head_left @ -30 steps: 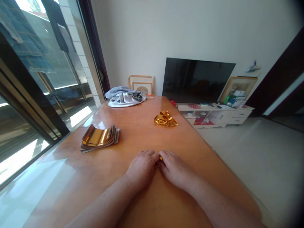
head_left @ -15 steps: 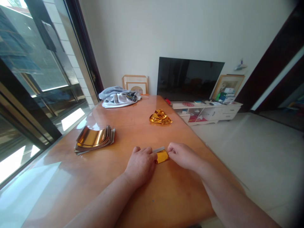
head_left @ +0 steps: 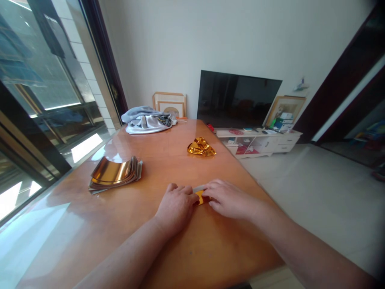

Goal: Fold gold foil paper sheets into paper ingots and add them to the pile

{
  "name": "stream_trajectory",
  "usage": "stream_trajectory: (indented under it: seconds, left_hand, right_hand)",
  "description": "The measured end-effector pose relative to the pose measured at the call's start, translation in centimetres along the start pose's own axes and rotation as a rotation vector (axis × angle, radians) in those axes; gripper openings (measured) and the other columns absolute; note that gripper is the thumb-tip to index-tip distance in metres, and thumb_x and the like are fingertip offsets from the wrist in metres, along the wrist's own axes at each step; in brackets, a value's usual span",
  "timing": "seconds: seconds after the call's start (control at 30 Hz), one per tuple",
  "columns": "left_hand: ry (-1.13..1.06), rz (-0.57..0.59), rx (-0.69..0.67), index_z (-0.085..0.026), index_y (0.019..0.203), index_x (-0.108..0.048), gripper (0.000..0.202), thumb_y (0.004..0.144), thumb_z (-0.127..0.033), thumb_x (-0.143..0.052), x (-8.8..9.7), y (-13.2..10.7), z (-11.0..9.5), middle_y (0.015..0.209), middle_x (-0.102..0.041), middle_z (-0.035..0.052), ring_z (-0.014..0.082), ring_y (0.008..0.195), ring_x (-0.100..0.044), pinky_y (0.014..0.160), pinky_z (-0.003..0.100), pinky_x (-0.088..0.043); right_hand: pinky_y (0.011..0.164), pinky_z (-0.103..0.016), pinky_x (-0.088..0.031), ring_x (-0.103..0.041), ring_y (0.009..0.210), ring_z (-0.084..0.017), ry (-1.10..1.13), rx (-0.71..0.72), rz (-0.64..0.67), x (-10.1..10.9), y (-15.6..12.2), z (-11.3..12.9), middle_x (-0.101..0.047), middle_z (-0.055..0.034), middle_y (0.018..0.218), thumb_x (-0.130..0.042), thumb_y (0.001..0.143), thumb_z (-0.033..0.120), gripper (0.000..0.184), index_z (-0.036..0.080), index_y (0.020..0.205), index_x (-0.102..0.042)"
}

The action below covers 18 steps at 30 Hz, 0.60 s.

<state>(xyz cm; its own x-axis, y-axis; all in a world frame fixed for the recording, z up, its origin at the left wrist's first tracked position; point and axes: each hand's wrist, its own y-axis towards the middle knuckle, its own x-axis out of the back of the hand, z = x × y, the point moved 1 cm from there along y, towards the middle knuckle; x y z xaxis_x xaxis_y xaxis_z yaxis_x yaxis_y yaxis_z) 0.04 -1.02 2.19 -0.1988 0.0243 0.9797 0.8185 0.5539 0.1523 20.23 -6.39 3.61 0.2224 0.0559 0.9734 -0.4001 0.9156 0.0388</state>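
Observation:
A small folded piece of gold foil paper [head_left: 199,197] lies on the wooden table [head_left: 168,257] between my hands, its grey-white edge showing along the far side. From the left, my left hand [head_left: 177,205] grips it with curled fingers, the thumb near its close edge. My right hand [head_left: 227,199] covers its right end, fingers over the top and thumb on the near side. Much of the paper is hidden under my fingers. Further left rests a curved stack of gold foil sheets [head_left: 112,172]. Beyond my hands sits a folded gold foil piece [head_left: 201,147].
A bundle of grey cloth [head_left: 147,120] lies at the table's far end, before leaning framed pictures [head_left: 170,105]. A television [head_left: 237,100] stands behind a low white cabinet [head_left: 270,144]. The table's right edge borders the tiled floor; a glass door is left.
My right hand has moved left from the paper's right edge and now lies over that end. My left hand keeps its hold. The view has shifted slightly.

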Motion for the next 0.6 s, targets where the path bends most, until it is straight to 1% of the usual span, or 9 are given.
stream_trajectory:
  seconds: [0.17, 0.37, 0.5, 0.6]
  left_hand:
    - [0.002, -0.012, -0.026, -0.025, 0.092, -0.072, 0.026, 0.098, -0.029, -0.047, 0.2, -0.1, 0.0, 0.088, -0.064, 0.0045, 0.0197, 0.084, -0.06, 0.084, 0.039, -0.033]
    - [0.022, -0.059, -0.031, -0.024, 0.088, -0.072, 0.024, 0.095, -0.036, -0.052, 0.0, 0.0, -0.2, 0.085, -0.063, 0.0045, 0.0201, 0.082, -0.059, 0.09, 0.042, -0.034]
    - [0.05, -0.065, -0.041, -0.024, 0.086, -0.071, 0.028, 0.097, -0.034, -0.047, 0.0, 0.1, -0.2, 0.085, -0.064, 0.0041, 0.0199, 0.081, -0.059, 0.097, 0.046, -0.031]
    - [0.058, -0.061, -0.037, -0.025, 0.086, -0.071, 0.03, 0.099, -0.033, -0.044, 0.2, 0.1, -0.3, 0.084, -0.064, 0.0035, 0.0195, 0.079, -0.059, 0.098, 0.048, -0.031]
  right_hand:
    - [0.107, -0.044, -0.037, -0.054, 0.117, -0.025, 0.028, 0.063, -0.051, -0.4, 0.2, -1.0, -0.068, -0.0063, 0.117, -0.061, 0.089, 0.024, 0.024, 0.029, 0.11, -0.073]
    - [0.103, -0.042, -0.041, -0.057, 0.112, -0.024, 0.087, 0.069, -0.097, -1.0, 0.2, -1.3, -0.068, -0.0065, 0.111, -0.062, 0.089, 0.022, 0.022, 0.028, 0.107, -0.073]
    - [0.101, -0.041, -0.042, -0.057, 0.11, -0.023, 0.068, 0.095, -0.117, -1.0, 0.0, -1.0, -0.067, -0.0072, 0.111, -0.061, 0.089, 0.021, 0.024, 0.027, 0.109, -0.073]
    - [0.1, -0.041, -0.042, -0.057, 0.109, -0.023, 0.056, 0.108, -0.135, -1.0, -0.1, -1.2, -0.067, -0.0078, 0.111, -0.06, 0.088, 0.019, 0.026, 0.025, 0.11, -0.072]
